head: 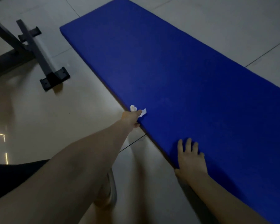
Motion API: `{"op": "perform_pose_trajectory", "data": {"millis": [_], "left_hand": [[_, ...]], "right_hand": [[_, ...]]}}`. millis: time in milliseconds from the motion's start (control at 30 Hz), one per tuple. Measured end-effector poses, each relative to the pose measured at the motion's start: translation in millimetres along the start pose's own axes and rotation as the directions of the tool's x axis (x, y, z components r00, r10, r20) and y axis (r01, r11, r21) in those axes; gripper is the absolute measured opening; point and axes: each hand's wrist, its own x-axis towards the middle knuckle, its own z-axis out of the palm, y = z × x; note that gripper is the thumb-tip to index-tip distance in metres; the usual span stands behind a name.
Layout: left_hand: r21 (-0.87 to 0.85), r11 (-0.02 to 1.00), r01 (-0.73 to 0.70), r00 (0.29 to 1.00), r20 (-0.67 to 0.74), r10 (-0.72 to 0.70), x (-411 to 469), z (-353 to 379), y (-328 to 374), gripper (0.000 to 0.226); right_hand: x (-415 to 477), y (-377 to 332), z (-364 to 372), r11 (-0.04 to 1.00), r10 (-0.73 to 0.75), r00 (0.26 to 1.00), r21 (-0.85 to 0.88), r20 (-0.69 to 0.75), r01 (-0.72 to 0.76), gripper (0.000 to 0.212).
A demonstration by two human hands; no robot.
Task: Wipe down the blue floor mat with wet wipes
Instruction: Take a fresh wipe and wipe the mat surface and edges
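On the tiled floor, head view: blue floor mat lies flat. Left hand pinches a crumpled wet wipe at the mat's near edge; right hand is spread, pressing the mat. I judge the small wad may slip off the edge and the mat may skid.

Dark metal frame on tiled floor

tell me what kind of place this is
Probably a home workout corner or small gym: a blue padded floor mat lies on a glossy tiled floor, and a dark metal frame, likely the foot of exercise equipment, stands beside it.
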Motion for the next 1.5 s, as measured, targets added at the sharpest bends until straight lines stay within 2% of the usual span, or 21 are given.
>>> {"op": "perform_pose_trajectory", "data": {"millis": [100, 167, 233, 300, 433, 533, 600, 667, 767, 833, 900, 967, 1000, 1100, 1200, 1267, 1367, 1433, 1500], "left_hand": [[0.184, 0.973, -0.139, 0.982, -0.099, 0.159, 6.9, -6.7, -19.5, 0.073], [0.257, 0.936, -0.240, 0.938, -0.186, 0.291, 7.0, -8.4, -30.1, 0.061], [0.331, 0.893, -0.305, 0.914, -0.162, 0.372, 10.2, -4.8, -38.3, 0.043], [0.388, 0.851, -0.355, 0.897, -0.115, 0.427, 5.3, 0.2, -39.5, 0.033], [0.607, 0.672, -0.424, 0.834, -0.028, 0.552, -3.4, 3.1, -51.1, 0.037], [0.688, 0.542, -0.482, 0.784, 0.062, 0.618, -4.8, -2.6, -51.1, 0.028], [0.685, 0.547, -0.480, 0.787, 0.063, 0.613, -3.7, -6.2, -45.9, 0.017], [0.642, 0.619, -0.452, 0.821, 0.027, 0.571, -5.3, -7.3, -44.7, 0.013], [0.668, 0.611, -0.424, 0.837, 0.031, 0.547, -15.4, -4.1, -52.6, 0.011], [0.647, 0.609, -0.459, 0.844, 0.104, 0.525, -33.6, 3.9, -64.8, 0.017], [0.642, 0.554, -0.530, 0.833, 0.271, 0.483, -61.2, 16.7, -85.0, 0.021], [0.633, 0.426, -0.646, 0.754, 0.445, 0.483, -85.4, 32.2, -105.5, 0.016], [0.626, 0.373, -0.685, 0.717, 0.488, 0.498, -89.9, 37.9, -112.7, 0.011], [0.626, 0.272, -0.730, 0.661, 0.547, 0.514, -79.6, 39.7, -110.7, 0.010], [0.696, 0.199, -0.689, 0.668, 0.505, 0.546, -48.5, 17.3, -86.9, 0.018], [0.758, 0.239, -0.607, 0.695, 0.360, 0.623, -18.5, -4.4, -62.2, 0.020], [0.807, 0.389, -0.445, 0.752, 0.100, 0.652, 14.6, -24.9, -34.1, 0.016], [0.752, 0.470, -0.462, 0.774, 0.083, 0.628, 9.1, -18.1, -35.6, 0.020], [0.676, 0.505, -0.536, 0.783, 0.174, 0.598, -12.9, -1.0, -53.9, 0.024]], "right_hand": [[3.4, 10.5, -2.7, 0.998, -0.055, 0.998, 0.003, -0.031, 0.055, 0.108], [9.2, 17.4, -7.1, 0.995, -0.069, 0.995, 0.073, -0.069, 0.074, 0.093], [14.2, 23.1, -11.6, 0.985, -0.060, 0.995, 0.153, -0.085, 0.073, 0.075], [17.2, 26.4, -12.6, 0.979, -0.049, 0.995, 0.191, -0.089, 0.065, 0.067], [18.1, 30.8, -5.2, 0.988, -0.015, 0.993, 0.150, -0.114, 0.032, 0.080], [19.1, 48.6, -2.9, 0.943, 0.189, 0.979, 0.292, -0.077, -0.159, 0.096], [21.0, 66.1, -0.6, 0.902, 0.241, 0.966, 0.345, 0.094, -0.258, 0.117], [22.1, 80.8, 1.0, 0.917, 0.147, 0.961, 0.332, 0.236, -0.221, 0.132], [19.3, 88.6, 2.7, 0.924, 0.034, 0.958, 0.357, 0.283, -0.138, 0.133], [17.6, 88.1, 3.8, 0.936, 0.025, 0.962, 0.332, 0.270, -0.118, 0.134], [19.4, 87.0, 2.5, 0.947, 0.024, 0.959, 0.301, 0.281, -0.112, 0.137], [22.0, 86.5, 0.4, 0.942, 0.011, 0.952, 0.316, 0.306, -0.112, 0.137], [22.8, 86.4, 0.2, 0.936, -0.001, 0.948, 0.334, 0.318, -0.111, 0.137], [22.1, 85.3, 2.0, 0.929, -0.031, 0.941, 0.358, 0.338, -0.098, 0.138], [20.5, 83.3, 6.3, 0.932, -0.042, 0.936, 0.351, 0.350, -0.089, 0.137], [22.3, 84.3, 6.0, 0.927, -0.042, 0.930, 0.361, 0.366, -0.100, 0.136], [28.1, 86.2, 3.9, 0.927, -0.052, 0.928, 0.363, 0.369, -0.093, 0.137], [31.0, 84.9, 1.5, 0.939, -0.043, 0.923, 0.332, 0.383, -0.094, 0.139], [33.7, 82.0, -1.9, 0.952, -0.021, 0.914, 0.289, 0.406, -0.106, 0.142]]}}
